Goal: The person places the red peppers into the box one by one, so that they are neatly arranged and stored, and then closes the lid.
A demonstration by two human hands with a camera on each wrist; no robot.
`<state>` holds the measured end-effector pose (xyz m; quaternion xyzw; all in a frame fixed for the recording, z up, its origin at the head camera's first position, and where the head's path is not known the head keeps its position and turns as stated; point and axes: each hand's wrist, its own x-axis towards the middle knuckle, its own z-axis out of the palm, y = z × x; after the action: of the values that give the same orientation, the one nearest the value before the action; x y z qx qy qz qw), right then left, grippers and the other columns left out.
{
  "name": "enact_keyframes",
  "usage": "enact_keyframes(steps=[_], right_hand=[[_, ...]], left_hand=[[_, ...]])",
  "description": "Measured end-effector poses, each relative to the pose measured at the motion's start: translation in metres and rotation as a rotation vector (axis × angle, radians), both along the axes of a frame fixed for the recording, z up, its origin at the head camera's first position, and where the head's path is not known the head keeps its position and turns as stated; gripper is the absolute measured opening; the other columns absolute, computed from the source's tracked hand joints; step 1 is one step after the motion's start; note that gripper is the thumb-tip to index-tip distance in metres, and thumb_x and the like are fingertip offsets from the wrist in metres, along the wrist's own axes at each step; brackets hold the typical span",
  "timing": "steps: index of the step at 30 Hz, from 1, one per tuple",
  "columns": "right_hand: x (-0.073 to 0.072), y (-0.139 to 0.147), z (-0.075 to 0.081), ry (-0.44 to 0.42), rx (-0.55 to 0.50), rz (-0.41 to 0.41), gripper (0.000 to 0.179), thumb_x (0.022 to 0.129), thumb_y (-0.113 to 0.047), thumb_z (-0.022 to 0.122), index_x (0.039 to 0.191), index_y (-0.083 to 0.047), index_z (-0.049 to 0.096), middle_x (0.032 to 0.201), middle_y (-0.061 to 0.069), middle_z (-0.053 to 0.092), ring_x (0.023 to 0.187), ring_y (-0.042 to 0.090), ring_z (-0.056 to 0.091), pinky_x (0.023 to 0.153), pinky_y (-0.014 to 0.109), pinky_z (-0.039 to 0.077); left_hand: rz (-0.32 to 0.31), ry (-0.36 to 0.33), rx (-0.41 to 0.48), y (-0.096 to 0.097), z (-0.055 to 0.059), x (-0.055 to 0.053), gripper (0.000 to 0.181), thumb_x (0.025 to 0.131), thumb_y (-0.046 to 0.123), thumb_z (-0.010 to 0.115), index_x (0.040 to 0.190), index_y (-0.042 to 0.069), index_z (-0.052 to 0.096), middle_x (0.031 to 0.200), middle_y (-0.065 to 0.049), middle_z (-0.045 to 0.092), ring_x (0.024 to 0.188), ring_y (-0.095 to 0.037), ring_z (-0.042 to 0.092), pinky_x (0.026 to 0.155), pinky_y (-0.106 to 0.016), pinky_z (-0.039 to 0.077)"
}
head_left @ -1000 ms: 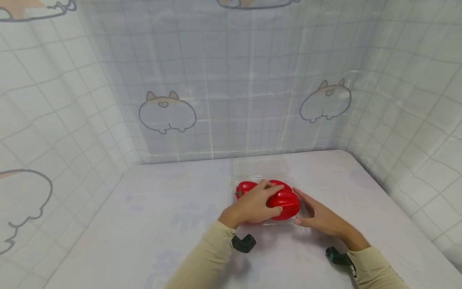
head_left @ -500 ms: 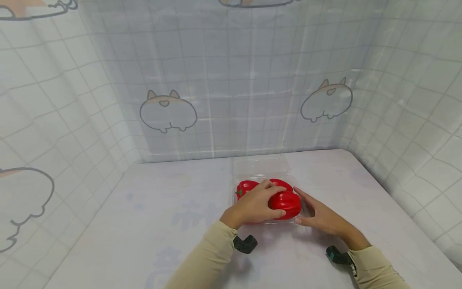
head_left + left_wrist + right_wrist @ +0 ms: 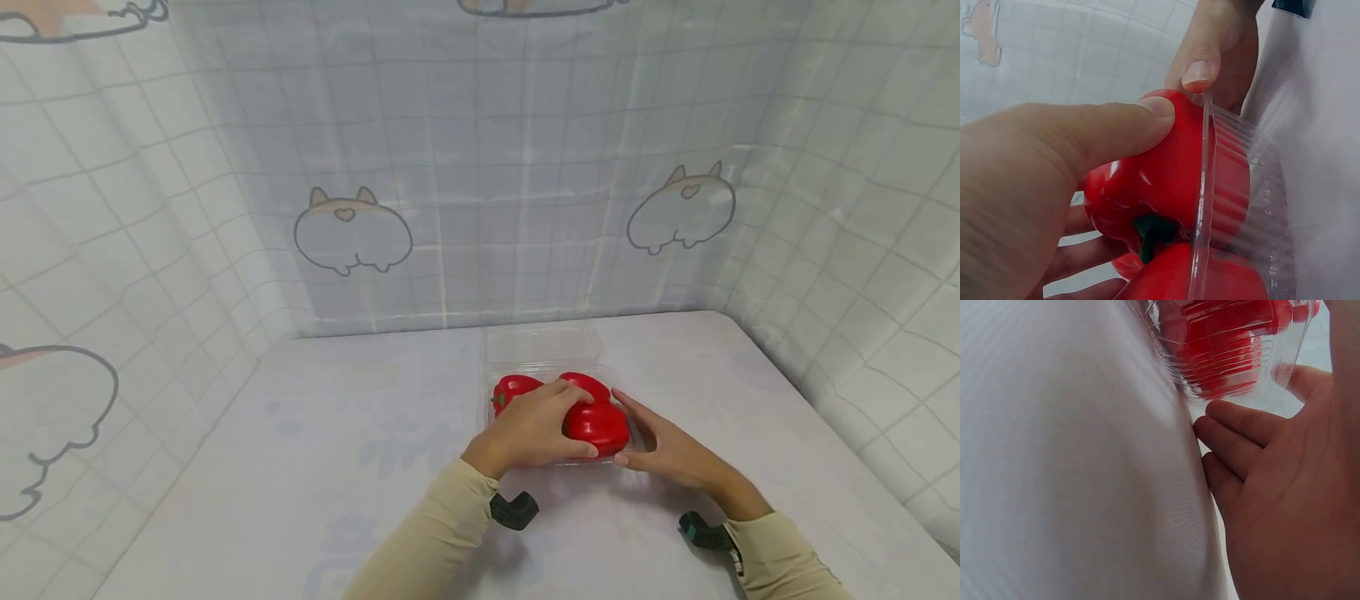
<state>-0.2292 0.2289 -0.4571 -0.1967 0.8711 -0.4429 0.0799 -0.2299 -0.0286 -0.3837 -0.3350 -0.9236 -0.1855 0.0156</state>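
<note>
A clear plastic clamshell container (image 3: 543,343) lies on the table with its lid folded back. Several red bell peppers (image 3: 512,387) are in it. My left hand (image 3: 532,425) holds the front right bell pepper (image 3: 600,427), its thumb along the near side and its fingers over the top. In the left wrist view that pepper's green stem (image 3: 1155,232) faces the palm, and the thumb presses on its skin. At the container's right end, my right hand (image 3: 675,454) grips the corners between thumb and index finger. Its other fingers (image 3: 1235,440) lie extended by the ribbed wall.
The pale tabletop (image 3: 300,467) extends around the container. A white grid-patterned curtain (image 3: 480,208) with cartoon animal shapes encloses the back and sides. Dark wrist-worn devices (image 3: 514,510) sit below both hands.
The held pepper has turned and shifted slightly right and down in the container, with my left hand following it. My right hand keeps its place.
</note>
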Motion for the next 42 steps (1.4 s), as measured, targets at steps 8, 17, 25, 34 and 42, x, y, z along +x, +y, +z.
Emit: enact_keyframes(steps=[8,17,25,34,42], right_hand=[[0.002,0.001,-0.001,-0.009,-0.002,0.008,0.101,0.080,-0.047,0.079,0.161,-0.023,0.022,0.161,0.016,0.029,0.146,0.043,0.025,0.102,0.061,0.043],[0.000,0.002,0.002,0.019,-0.017,0.030,0.098,0.083,-0.045,0.077,0.161,-0.023,0.022,0.160,0.015,0.031,0.146,0.042,0.025,0.104,0.065,0.039],[0.001,0.003,-0.001,0.024,-0.021,0.033,0.097,0.082,-0.045,0.077,0.160,-0.023,0.023,0.159,0.015,0.033,0.146,0.042,0.025,0.104,0.067,0.036],[0.003,0.002,0.001,0.023,-0.018,0.025,0.098,0.082,-0.045,0.077,0.161,-0.023,0.023,0.159,0.014,0.033,0.146,0.041,0.025,0.105,0.067,0.036],[0.002,0.001,0.001,0.012,-0.008,0.032,0.097,0.083,-0.046,0.076,0.161,-0.025,0.022,0.160,0.013,0.033,0.146,0.040,0.025,0.106,0.069,0.032]], left_hand=[[0.018,0.048,-0.063,0.006,-0.002,0.002,0.069,0.078,0.055,0.079,0.137,0.024,0.060,0.135,0.005,0.059,0.122,-0.015,0.054,0.091,-0.040,0.055],[0.054,0.038,-0.055,0.005,-0.001,0.003,0.066,0.081,0.055,0.077,0.136,0.022,0.062,0.133,0.000,0.055,0.114,-0.017,0.059,0.089,-0.037,0.056],[0.082,-0.043,-0.044,0.003,-0.004,0.004,0.068,0.083,0.056,0.075,0.139,0.022,0.059,0.140,-0.001,0.052,0.118,-0.017,0.058,0.089,-0.038,0.056],[0.090,0.030,-0.087,0.009,-0.006,0.003,0.066,0.080,0.056,0.076,0.136,0.023,0.062,0.131,0.002,0.056,0.113,-0.014,0.058,0.086,-0.038,0.057],[0.092,0.134,-0.179,0.019,-0.006,0.005,0.066,0.080,0.060,0.075,0.134,0.024,0.064,0.129,0.001,0.058,0.112,-0.015,0.059,0.085,-0.037,0.057]])
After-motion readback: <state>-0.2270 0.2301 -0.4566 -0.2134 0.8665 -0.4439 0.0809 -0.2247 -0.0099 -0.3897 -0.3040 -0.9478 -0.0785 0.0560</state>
